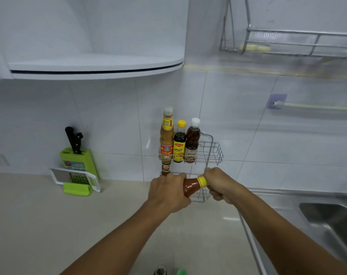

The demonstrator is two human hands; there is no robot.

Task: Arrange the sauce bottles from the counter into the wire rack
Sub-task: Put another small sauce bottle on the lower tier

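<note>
Head view, against tiled wall: wire rack (pixel 214 153), two tiers, thin chrome rod, open mesh. Upper tier holding three upright bottles: tall pale sauce bottle (pixel 166 139), white cap; dark soy bottle (pixel 179 144), yellow cap and label; amber bottle (pixel 192 142), white cap. Lower tier, left end: small brown bottle (pixel 165 169), partly hidden.

In front of lower tier: red sauce bottle (pixel 192 186), glossy, tapered neck, yellow band, tilted nearly flat, cap end toward right. Left hand (pixel 167 192) wrapped around body, fingers closed on it. Right hand (pixel 218 183) closed at cap end; whether on cap or rack wire, cannot tell.

Step judged: loading lower tier. Next move calls for righting bottle, then lowering base beside small brown bottle.

Near edge of tabletop (pixel 39 225): two more caps, blurred.
</note>
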